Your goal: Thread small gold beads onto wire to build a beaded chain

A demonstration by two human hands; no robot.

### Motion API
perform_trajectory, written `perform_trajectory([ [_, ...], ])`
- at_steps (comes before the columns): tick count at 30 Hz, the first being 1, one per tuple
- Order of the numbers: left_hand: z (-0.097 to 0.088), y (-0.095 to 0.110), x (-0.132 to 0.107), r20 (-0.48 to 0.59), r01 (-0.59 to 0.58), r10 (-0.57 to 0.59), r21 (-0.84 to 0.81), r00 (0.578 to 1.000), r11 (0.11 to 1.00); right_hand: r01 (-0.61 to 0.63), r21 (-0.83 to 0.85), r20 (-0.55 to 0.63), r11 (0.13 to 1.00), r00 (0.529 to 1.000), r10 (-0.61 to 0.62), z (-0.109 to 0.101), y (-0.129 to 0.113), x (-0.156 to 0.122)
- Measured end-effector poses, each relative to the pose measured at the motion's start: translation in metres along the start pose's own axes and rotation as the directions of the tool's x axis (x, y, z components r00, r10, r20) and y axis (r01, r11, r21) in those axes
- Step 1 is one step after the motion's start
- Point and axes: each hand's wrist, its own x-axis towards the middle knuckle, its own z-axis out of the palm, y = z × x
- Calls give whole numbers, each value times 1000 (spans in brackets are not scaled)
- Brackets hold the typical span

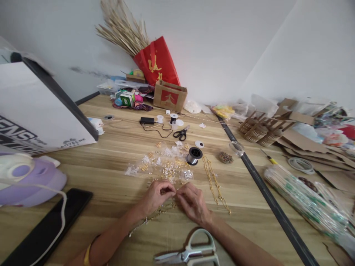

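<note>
My left hand point(155, 196) and my right hand point(194, 202) meet fingertip to fingertip, both closed in a pinch. A thin gold beaded chain point(159, 212) runs from under these fingertips down to the left along the table; the small part in the pinch is too fine to make out. Just beyond lie loose gold and clear beads point(169, 170) with small plastic bags. A black spool of silvery wire point(193, 157) stands behind my right hand. Right of it lies a longer gold chain point(212, 181). Large pale-handled scissors point(198, 248) rest close to my right forearm.
Small black scissors point(181, 133), a power adapter point(146, 120) and a dish of brown beads point(226, 157) lie farther back. At left are a white box point(41, 111), a purple device point(36, 181) and its cord. Bundled wrapped sticks point(302, 199) lie right of the black strip point(266, 195).
</note>
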Motion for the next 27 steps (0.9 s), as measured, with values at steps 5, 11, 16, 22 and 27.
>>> perform_trajectory([
  [5,0,0,-1,11,0,-1,49,1000,999,14,-1,-6,1000,1000,-14,1,2,-1],
  [11,-1,3,-1,16,12,-13,69,1000,998,-10,51,4,999,1000,9,1,1,1],
  [16,-2,7,2,23,4,-6,73,1000,997,-14,55,5,998,1000,13,-1,0,2],
  [22,-11,18,6,67,61,-78,229,995,971,-37,27,-51,999,998,38,-2,1,1],
  [27,-17,22,9,89,87,-127,361,988,929,-68,45,-87,997,994,72,-1,2,0],
])
